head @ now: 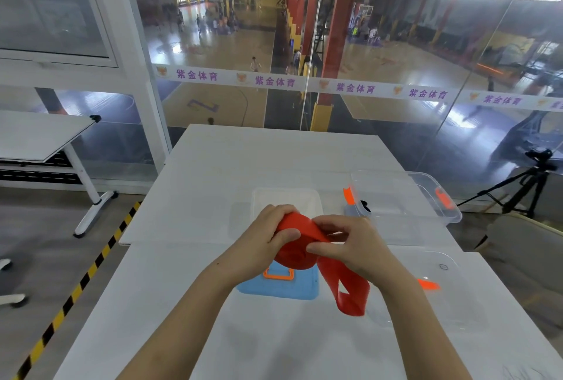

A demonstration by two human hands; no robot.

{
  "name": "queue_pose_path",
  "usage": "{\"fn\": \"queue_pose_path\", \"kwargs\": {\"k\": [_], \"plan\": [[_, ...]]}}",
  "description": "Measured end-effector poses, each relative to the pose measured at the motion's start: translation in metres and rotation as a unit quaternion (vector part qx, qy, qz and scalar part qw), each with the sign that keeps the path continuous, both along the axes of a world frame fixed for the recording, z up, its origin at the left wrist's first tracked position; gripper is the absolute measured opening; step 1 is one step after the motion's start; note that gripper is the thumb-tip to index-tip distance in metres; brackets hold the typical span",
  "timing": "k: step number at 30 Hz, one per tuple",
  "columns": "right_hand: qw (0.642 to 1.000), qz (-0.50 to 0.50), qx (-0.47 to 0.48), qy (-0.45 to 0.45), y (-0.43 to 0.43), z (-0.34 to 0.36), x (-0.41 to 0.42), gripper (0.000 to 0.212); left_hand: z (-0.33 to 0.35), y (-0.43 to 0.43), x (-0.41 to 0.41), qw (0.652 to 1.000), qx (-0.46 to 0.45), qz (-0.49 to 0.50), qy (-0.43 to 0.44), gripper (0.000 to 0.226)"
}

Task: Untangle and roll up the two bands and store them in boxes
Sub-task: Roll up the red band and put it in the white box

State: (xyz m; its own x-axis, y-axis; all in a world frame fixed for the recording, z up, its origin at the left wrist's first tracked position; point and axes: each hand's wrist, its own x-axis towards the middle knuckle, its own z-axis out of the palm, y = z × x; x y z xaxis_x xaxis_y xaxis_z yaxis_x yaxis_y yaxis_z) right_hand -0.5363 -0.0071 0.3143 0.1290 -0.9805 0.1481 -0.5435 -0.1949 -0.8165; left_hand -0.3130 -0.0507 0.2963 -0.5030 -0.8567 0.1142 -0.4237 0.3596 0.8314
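A red band (297, 253) is partly wound into a roll held above the white table (195, 303). My left hand (268, 233) grips the roll from the left. My right hand (350, 245) pinches the band's flat strip over the top of the roll. The loose tail (350, 294) hangs down to the right, folded at its end. A clear box with orange clips (426, 197) stands at the back right, and a dark object (365, 207) shows at its near-left corner. A small clear box (286, 197) sits behind my hands.
A blue lid with an orange handle (283, 286) lies on the table under the roll. A clear lid with an orange clip (432, 285) lies at the right. A camera tripod (524, 184) stands beyond the table's right side. A glass wall is behind the table.
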Motion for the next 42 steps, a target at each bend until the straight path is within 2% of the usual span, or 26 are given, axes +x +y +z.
{"fn": "queue_pose_path", "kwargs": {"k": [4, 8, 13, 19, 22, 27, 32, 35, 38, 42], "plan": [[0.998, -0.014, 0.039, -0.054, 0.000, -0.014, -0.009, 0.046, -0.002, -0.004, 0.003, 0.998, -0.001, 0.031, 0.046, 0.022], [0.996, -0.051, 0.037, -0.062, 0.003, -0.033, -0.019, 0.032, -0.004, -0.012, 0.011, 0.989, -0.004, 0.093, 0.111, 0.027], [0.994, -0.075, 0.051, -0.062, 0.001, -0.053, -0.024, 0.012, -0.001, -0.019, 0.020, 0.964, 0.050, 0.147, 0.216, 0.028], [0.987, -0.063, 0.080, -0.121, 0.001, -0.058, -0.027, 0.017, 0.005, -0.019, 0.023, 0.944, 0.069, 0.165, 0.279, 0.019], [0.985, -0.051, 0.083, -0.143, 0.002, -0.059, -0.031, 0.016, 0.004, -0.021, 0.024, 0.937, 0.071, 0.186, 0.286, 0.018], [0.976, -0.027, 0.086, -0.199, 0.000, -0.060, -0.036, 0.025, -0.001, -0.027, 0.028, 0.925, 0.089, 0.217, 0.300, 0.017], [0.967, 0.001, 0.085, -0.239, -0.002, -0.054, -0.045, 0.012, -0.005, -0.030, 0.033, 0.925, 0.089, 0.231, 0.289, 0.019], [0.965, -0.008, 0.082, -0.249, -0.004, -0.051, -0.052, 0.019, -0.005, -0.031, 0.035, 0.926, 0.089, 0.230, 0.286, 0.018], [0.970, -0.069, 0.049, -0.229, -0.007, -0.045, -0.050, 0.007, -0.005, -0.032, 0.035, 0.929, 0.086, 0.224, 0.281, 0.018], [0.959, -0.215, -0.021, -0.182, -0.015, -0.043, -0.039, 0.013, -0.009, -0.031, 0.033, 0.944, 0.077, 0.203, 0.250, 0.019]]}}
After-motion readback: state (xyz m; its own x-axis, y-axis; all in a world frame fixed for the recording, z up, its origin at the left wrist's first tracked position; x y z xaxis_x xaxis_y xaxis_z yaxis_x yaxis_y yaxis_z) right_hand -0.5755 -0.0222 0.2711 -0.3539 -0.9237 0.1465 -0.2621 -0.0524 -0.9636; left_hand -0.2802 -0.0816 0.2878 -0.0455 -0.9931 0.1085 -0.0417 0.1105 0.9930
